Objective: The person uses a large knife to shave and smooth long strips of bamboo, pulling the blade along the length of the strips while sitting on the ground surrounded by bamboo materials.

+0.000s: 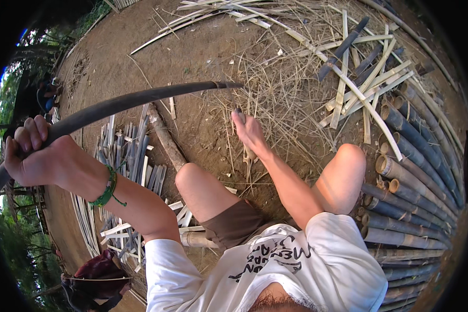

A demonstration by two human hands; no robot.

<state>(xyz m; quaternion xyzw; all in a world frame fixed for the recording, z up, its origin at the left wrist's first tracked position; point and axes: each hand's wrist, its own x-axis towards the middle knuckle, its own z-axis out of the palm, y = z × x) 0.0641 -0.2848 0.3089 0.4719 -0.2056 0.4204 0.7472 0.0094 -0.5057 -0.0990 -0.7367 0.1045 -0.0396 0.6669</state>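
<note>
My left hand (34, 151), raised at the far left, is wrapped round a long dark bamboo strip (125, 102). The strip runs up and rightward across the view, its far end above my right hand, with a gap between. My right hand (249, 132) is closed in a fist in front of my knees. A pale wooden handle (250, 154) sticks out below that fist and a small dark end shows above it. The rest of this tool is hidden by my fingers, so its kind cannot be made out.
Thin shavings (275, 99) litter the dirt ahead. Pale split bamboo strips (343, 78) lie crossed at the upper right. Bamboo poles (405, 161) are stacked on the right. Short split pieces (135, 151) and a log (164, 136) lie left of my knees; a dark red bag (96, 273) sits lower left.
</note>
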